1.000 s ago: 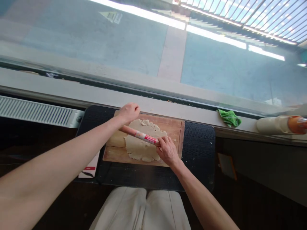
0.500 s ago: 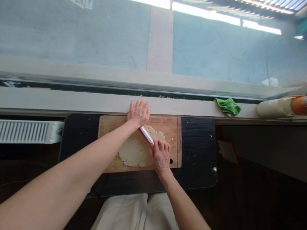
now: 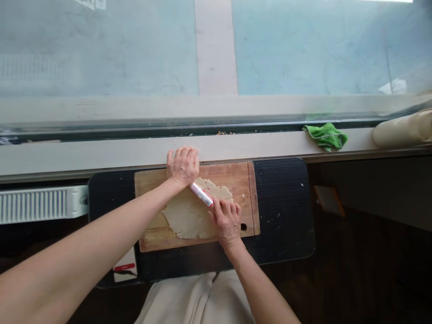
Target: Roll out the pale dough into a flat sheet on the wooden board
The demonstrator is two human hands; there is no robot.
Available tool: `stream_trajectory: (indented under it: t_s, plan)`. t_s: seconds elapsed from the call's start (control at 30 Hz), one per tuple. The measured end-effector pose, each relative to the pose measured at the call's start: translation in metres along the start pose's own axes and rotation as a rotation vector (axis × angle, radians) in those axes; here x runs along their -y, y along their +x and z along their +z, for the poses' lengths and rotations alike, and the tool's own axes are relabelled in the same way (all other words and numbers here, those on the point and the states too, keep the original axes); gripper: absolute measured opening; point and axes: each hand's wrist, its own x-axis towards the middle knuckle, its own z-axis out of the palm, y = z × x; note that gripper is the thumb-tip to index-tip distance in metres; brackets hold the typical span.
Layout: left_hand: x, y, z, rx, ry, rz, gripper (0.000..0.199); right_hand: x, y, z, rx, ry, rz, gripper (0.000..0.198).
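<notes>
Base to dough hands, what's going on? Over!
Left hand, right hand at opposite ends of rolling pin. Dough flat, ragged-edged, under it. Green cloth on sill, away from dough.

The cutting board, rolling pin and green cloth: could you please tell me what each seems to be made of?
Cutting board: likely wood, fairly matt, judging by its brown, uneven tone. Rolling pin: a shiny printed wrapper, perhaps plastic, covers the part showing; the core is hidden. Green cloth: probably terry or microfibre, given its fuzzy, soft folds.

Flat, ragged-edged pale dough (image 3: 189, 218) on a wooden board (image 3: 241, 180), beneath a diagonal, red-and-white-labelled rolling pin (image 3: 201, 194)
</notes>
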Motion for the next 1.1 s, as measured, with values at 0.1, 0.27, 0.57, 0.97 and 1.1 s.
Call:
stream_trajectory:
  t_s: [0.1,0.27,0.57,0.97,1.1]
  plan:
    - [-0.007,0.008,0.0,0.037,0.027,0.012,0.048,0.002,-0.001,0.0,0.012,0.004,-0.001,0.046]
    - [0.007,-0.009,-0.002,-0.006,-0.007,0.001,0.05,0.008,-0.006,0.001,0.038,-0.017,-0.008,0.046]
    - [-0.001,0.009,0.009,-0.03,-0.054,0.003,0.056,-0.002,0.002,0.002,-0.041,-0.006,-0.05,0.046]
    - [0.021,-0.017,0.008,-0.089,-0.093,-0.051,0.056,0.006,0.0,0.0,-0.038,-0.032,-0.056,0.041]
    - [0.004,0.013,0.013,-0.042,-0.077,-0.003,0.058,-0.001,0.006,-0.001,-0.046,-0.006,-0.049,0.046]
